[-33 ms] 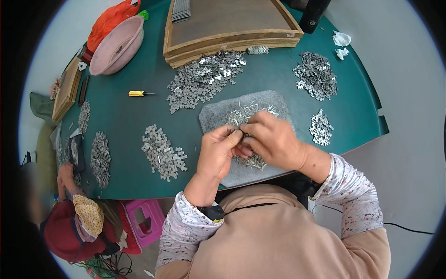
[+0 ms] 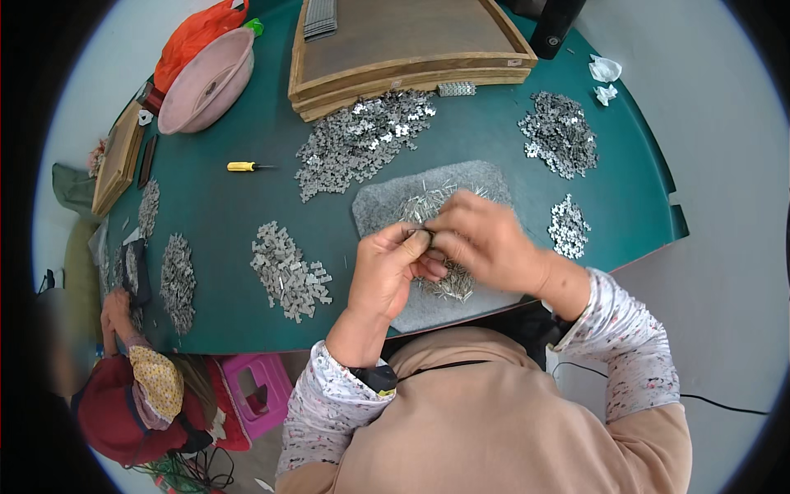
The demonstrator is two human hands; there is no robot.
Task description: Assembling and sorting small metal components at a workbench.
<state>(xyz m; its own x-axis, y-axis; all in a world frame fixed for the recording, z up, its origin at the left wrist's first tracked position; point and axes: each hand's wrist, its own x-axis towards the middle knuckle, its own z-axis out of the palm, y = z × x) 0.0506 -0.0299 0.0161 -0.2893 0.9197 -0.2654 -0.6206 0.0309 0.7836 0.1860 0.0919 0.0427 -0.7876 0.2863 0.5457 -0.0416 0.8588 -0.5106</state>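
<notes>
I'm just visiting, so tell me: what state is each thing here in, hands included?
Left hand: pinched on a small piece, mostly hidden
Right hand: fingers bent, at the left's fingertips; grip unclear
Pins: loose, heaped
Mat: flat
Metal pieces: loose, in piles
Screwdriver: lying down, unheld
Trays: stacked
Orange-red bag: crumpled
Tissues: crumpled

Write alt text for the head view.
A person's left hand and right hand meet around a small, mostly hidden dark piece above metal pins heaped on a grey mat. Piles of metal parts, a screwdriver and a wooden tray share the green table.
</notes>
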